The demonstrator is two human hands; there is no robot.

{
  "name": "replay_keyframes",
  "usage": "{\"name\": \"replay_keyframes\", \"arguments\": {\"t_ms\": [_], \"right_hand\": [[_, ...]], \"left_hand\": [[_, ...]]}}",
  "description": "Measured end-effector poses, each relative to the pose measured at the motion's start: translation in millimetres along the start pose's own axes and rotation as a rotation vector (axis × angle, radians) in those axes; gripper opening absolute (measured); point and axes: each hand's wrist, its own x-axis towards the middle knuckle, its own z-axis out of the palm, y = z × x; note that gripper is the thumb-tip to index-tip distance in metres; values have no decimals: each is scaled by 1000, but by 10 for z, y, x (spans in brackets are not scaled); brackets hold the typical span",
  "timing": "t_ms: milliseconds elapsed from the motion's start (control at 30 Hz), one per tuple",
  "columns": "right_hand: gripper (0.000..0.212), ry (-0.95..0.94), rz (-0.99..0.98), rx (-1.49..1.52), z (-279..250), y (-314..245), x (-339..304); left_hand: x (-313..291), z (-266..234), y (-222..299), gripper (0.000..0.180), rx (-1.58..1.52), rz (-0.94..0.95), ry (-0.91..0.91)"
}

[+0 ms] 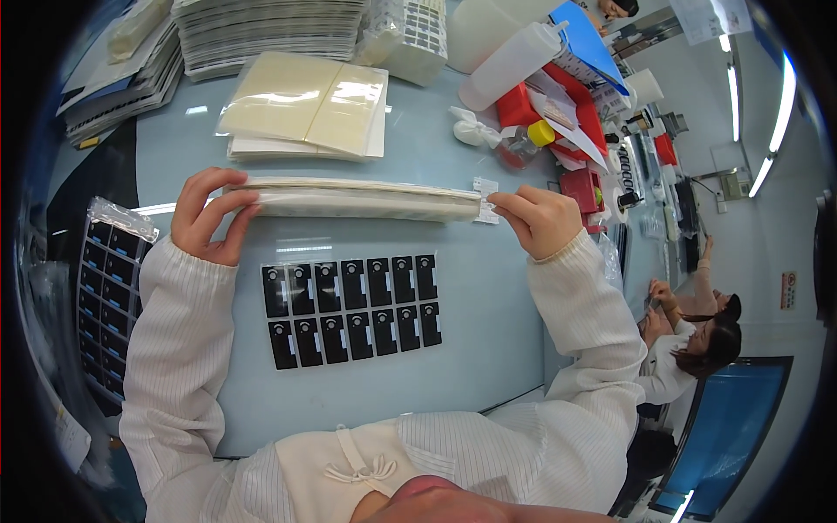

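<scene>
My left hand point(214, 213) is closed round the left end of a stack of pale, film-like sheets point(349, 205), fingers over its edge and thumb beneath. The stack is tilted, its long edges running across the table. At its right end, my right hand point(542, 220) has thumb and fingertips drawn together in a pinch; what lies between them is too small to make out. A small white printed slip point(486, 187) lies by these fingertips. Nearer to me, a clear sheet of black rectangular pieces point(353, 309) in two rows lies flat on the table.
Cream sheets in clear film point(301, 100) lie beyond my hands, before a tall stack of sheets point(270, 35). More black pieces point(109, 296) lie at left. A white squeeze bottle point(510, 65), yellow-capped bottle point(523, 144) and red bin point(580, 105) stand far right. Other people point(697, 340) work at right.
</scene>
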Motion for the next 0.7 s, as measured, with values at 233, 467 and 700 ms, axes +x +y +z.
{"name": "replay_keyframes", "arguments": {"t_ms": [233, 467, 700], "right_hand": [[14, 30, 103, 213, 104, 140, -152], [18, -117, 120, 95, 381, 428, -463], [24, 125, 755, 366, 318, 668, -331]], "left_hand": [[-6, 1, -15, 29, -29, 2, -23], [-6, 30, -24, 27, -25, 7, 16], [8, 38, -15, 31, 3, 60, 105]]}}
